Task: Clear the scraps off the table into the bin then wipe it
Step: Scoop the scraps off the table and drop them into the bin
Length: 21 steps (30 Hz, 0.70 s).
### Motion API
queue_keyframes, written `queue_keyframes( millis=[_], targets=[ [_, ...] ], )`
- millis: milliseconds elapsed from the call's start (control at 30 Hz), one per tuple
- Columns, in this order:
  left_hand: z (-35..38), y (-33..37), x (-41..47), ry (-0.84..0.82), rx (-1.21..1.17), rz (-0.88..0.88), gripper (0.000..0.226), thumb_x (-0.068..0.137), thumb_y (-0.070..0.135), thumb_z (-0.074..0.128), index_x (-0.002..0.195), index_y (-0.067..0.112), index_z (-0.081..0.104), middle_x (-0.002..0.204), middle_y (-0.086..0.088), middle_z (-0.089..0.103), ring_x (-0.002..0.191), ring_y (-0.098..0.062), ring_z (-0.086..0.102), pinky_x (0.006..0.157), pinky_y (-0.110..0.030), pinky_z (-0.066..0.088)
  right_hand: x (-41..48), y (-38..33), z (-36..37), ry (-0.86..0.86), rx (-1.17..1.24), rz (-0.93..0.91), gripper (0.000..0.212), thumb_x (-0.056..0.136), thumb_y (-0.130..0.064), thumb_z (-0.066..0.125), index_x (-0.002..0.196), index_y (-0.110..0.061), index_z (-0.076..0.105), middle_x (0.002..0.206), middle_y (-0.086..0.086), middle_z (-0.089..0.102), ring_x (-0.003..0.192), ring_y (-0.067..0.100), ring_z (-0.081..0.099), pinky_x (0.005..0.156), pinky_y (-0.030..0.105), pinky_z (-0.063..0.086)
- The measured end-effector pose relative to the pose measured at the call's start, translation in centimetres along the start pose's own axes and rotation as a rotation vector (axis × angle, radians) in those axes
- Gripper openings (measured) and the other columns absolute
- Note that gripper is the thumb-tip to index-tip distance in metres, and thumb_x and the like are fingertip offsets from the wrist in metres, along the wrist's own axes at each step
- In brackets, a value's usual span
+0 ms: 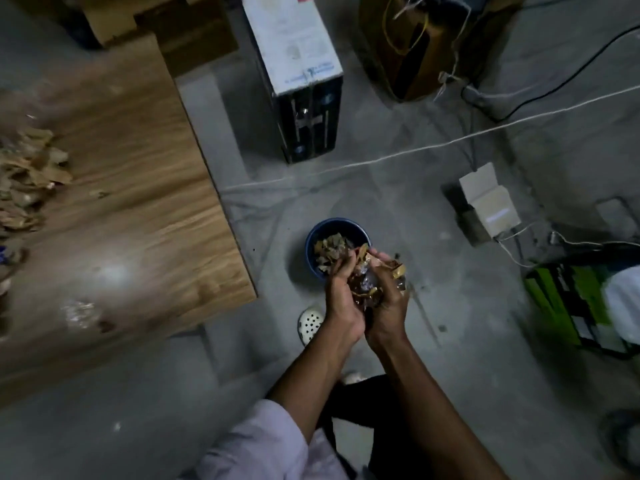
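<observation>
A small dark blue bin (313, 237) stands on the concrete floor, partly filled with brown scraps. Just at its near rim, my left hand (341, 296) and my right hand (389, 306) are cupped together around a bundle of brown paper scraps and crinkled wrappers (367, 282). Fingers of both hands curl round the bundle. The wooden table (138, 209) lies to the left, and a pile of brown scraps (27, 174) sits at its far left edge.
A black computer case (304, 81) and a brown paper bag (415, 46) stand on the floor beyond the bin. White and black cables cross the floor. A small cardboard box (488, 202) and a green box (571, 299) sit at right. My white shoe (310, 323) is near the bin.
</observation>
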State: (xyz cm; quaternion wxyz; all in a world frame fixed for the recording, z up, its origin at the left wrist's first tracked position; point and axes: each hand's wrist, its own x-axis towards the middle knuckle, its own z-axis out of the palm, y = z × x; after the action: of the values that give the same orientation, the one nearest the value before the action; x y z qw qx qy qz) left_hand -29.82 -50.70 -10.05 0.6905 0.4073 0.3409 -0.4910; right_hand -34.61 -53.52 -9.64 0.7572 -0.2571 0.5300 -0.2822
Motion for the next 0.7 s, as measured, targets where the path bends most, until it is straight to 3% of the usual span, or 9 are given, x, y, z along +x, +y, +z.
queue_keyframes(
  millis=[33, 167, 267, 433, 600, 700],
  targets=[
    [-0.3, -0.5, 2.3, 0.005, -0.023, -0.024, 0.075, 0.070, 0.034, 0.087, 0.137, 0.010, 0.063, 0.137, -0.018, 0.063, 0.121, -0.032, 0.065, 0.087, -0.038, 0.058, 2.4, 1.2, -0.8, 0.015, -0.026, 0.011, 0.038, 0.083, -0.017, 0.074, 0.119, -0.008, 0.067, 0.120, 0.014, 0.075, 0.113, 0.033, 0.071, 0.101, 0.047, 0.053],
    [-3.0, -2.7, 14.4, 0.141, -0.026, -0.046, 0.048, 0.097, 0.034, 0.060, 0.134, 0.005, 0.064, 0.130, -0.019, 0.068, 0.121, -0.033, 0.065, 0.098, -0.041, 0.056, 13.2, 8.3, -5.0, 0.033, -0.073, 0.091, 0.042, 0.090, -0.013, 0.071, 0.128, 0.003, 0.064, 0.123, 0.018, 0.073, 0.114, 0.032, 0.070, 0.099, 0.045, 0.057],
    [-6.7, -4.4, 24.8, 0.208, -0.003, -0.001, 0.045, 0.103, 0.030, 0.051, 0.135, 0.002, 0.062, 0.130, -0.020, 0.067, 0.124, -0.034, 0.063, 0.109, -0.046, 0.047, 22.1, 14.3, -8.2, -0.047, -0.096, 0.180, 0.041, 0.096, -0.012, 0.065, 0.134, 0.003, 0.064, 0.130, 0.020, 0.070, 0.118, 0.031, 0.068, 0.095, 0.037, 0.058],
    [-11.8, -6.7, 38.4, 0.228, 0.051, 0.077, 0.037, 0.104, 0.026, 0.050, 0.133, 0.007, 0.063, 0.123, -0.016, 0.072, 0.115, -0.031, 0.067, 0.102, -0.046, 0.052, 34.6, 22.0, -12.4, -0.139, -0.210, 0.300, 0.058, 0.085, -0.026, 0.075, 0.138, -0.005, 0.063, 0.127, 0.015, 0.073, 0.118, 0.032, 0.070, 0.086, 0.037, 0.060],
    [-14.6, -8.4, 45.2, 0.241, 0.134, 0.118, 0.035, 0.100, 0.026, 0.058, 0.132, 0.014, 0.064, 0.123, -0.011, 0.072, 0.117, -0.029, 0.065, 0.109, -0.052, 0.047, 40.5, 24.9, -14.2, -0.142, -0.282, 0.351, 0.062, 0.076, -0.028, 0.084, 0.132, -0.008, 0.068, 0.120, 0.013, 0.076, 0.112, 0.031, 0.073, 0.093, 0.044, 0.061],
    [-14.6, -8.3, 45.8, 0.254, 0.214, 0.115, 0.035, 0.100, 0.031, 0.058, 0.132, 0.018, 0.064, 0.117, -0.008, 0.074, 0.105, -0.025, 0.070, 0.086, -0.039, 0.056, 41.6, 25.0, -14.5, -0.186, -0.368, 0.395, 0.054, 0.086, -0.032, 0.081, 0.134, -0.014, 0.066, 0.119, 0.007, 0.077, 0.109, 0.027, 0.075, 0.084, 0.041, 0.063]
  ],
)
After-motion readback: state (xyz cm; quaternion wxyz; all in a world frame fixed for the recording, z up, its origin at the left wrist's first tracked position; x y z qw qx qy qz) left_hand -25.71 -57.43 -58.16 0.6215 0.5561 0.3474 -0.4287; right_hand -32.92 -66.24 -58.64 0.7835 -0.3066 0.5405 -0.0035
